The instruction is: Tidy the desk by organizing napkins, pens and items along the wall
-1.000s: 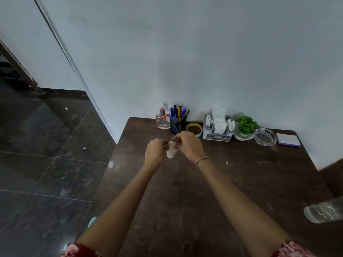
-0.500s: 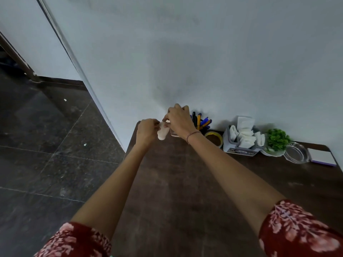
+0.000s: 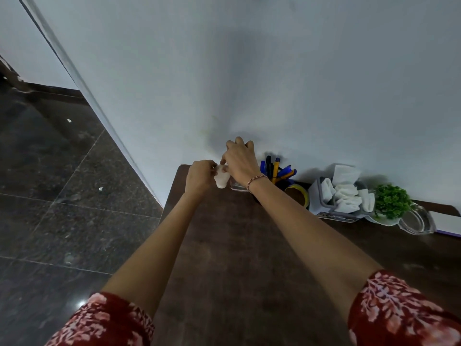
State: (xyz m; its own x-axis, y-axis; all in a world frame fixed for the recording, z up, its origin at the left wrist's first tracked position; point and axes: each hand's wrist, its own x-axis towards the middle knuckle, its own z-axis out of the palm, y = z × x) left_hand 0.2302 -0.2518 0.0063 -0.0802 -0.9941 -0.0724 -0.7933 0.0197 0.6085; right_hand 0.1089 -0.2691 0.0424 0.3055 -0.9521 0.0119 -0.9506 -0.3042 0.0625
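Note:
A small white bottle [image 3: 221,179] is held between both hands near the desk's far left corner by the wall. My left hand [image 3: 199,175] grips its left side and my right hand [image 3: 240,162] pinches its top. A clear glass bottle [image 3: 238,188] stands behind my right wrist, mostly hidden. Along the wall to the right stand a dark pen cup with blue and yellow pens [image 3: 277,169], a tape roll [image 3: 298,194] and a grey napkin holder with white napkins [image 3: 345,193].
The dark wooden desk [image 3: 237,258] runs along the white wall. Further right are a small green plant [image 3: 391,204], a glass ashtray [image 3: 416,221] and a notepad [image 3: 449,222]. The desk's left edge drops to a dark tiled floor [image 3: 55,196].
Both hands have carried the small white bottle from the desk's middle toward the wall, left of the pen cup. The view has moved closer and leftward.

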